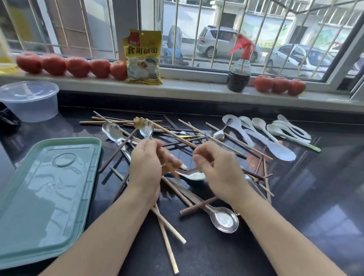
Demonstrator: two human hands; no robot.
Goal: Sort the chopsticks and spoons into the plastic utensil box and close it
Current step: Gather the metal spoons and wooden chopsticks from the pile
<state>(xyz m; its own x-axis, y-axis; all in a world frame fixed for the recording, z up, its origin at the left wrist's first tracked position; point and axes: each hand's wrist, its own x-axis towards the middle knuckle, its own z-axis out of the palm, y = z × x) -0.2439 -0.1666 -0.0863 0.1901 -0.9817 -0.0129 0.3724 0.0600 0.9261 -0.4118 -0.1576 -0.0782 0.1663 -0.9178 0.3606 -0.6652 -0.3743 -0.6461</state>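
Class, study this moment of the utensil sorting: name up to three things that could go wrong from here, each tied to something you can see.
1. The chopsticks lie crisscrossed over metal spoons; lifting one may drag or flick others.
2. Both hands crowd one spot: the left hand and right hand could fumble the blurred spoon between them.
3. The green utensil box looks lidded; nothing can go in yet.

Your landmark is the tangled pile of wooden chopsticks (pixel 176 141) mid-counter. Left of it lies the pale green plastic utensil box (pixel 36 203); behind that box stands the clear round plastic tub (pixel 28 100). Right and behind the pile sit the white plastic spoons (pixel 269 133). Your two hands hover over the pile, the left hand (pixel 146 165) beside the right hand (pixel 219 170).
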